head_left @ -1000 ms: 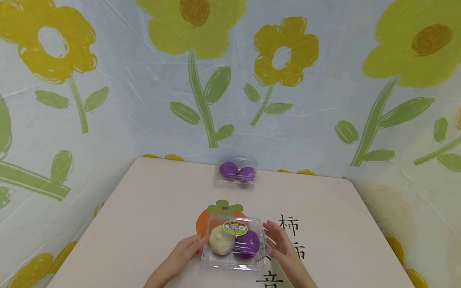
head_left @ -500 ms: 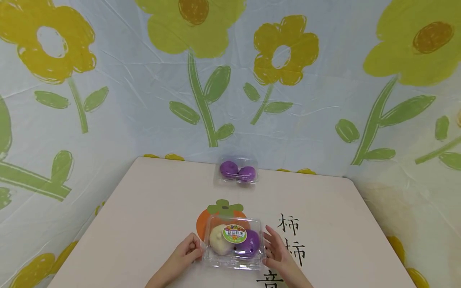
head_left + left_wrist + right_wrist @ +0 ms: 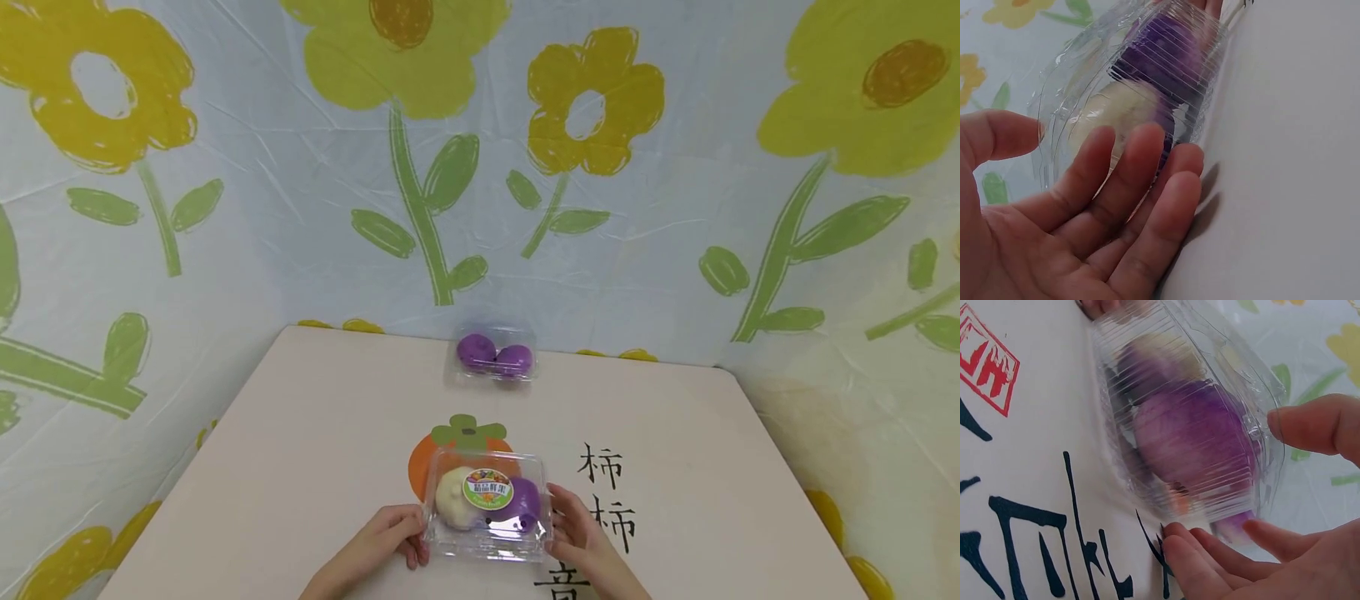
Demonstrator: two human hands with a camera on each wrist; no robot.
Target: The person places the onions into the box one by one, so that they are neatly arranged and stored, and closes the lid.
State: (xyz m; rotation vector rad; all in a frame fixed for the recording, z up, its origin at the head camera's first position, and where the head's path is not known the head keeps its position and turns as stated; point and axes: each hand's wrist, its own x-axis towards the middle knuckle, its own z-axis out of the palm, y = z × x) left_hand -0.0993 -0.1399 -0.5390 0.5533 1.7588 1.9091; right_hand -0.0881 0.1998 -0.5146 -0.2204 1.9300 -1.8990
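Observation:
A clear plastic fruit box (image 3: 487,546) sits near the front middle of the table, with an oval label (image 3: 488,490) on its lid. Inside are a round cream-coloured thing (image 3: 452,500) and a round purple one (image 3: 529,498); their kind cannot be told. My left hand (image 3: 393,533) is at the box's left end, its thumb tip at the rim and its loosely bent fingers along the end wall. At the opposite end is my right hand (image 3: 581,533), thumb tip touching the rim, fingers low beside the wall near the tabletop.
A second clear box (image 3: 495,375) holding two purple round things stands at the table's far edge. The pale table (image 3: 337,433) bears a printed orange persimmon (image 3: 423,462) and black characters (image 3: 613,517). Flowered cloth (image 3: 315,208) hangs behind and at both sides.
The lid's label has shifted toward the front. My left hand's fingers have moved from curled in to lower along the box's left end. My right hand has dropped slightly. The far box stays put.

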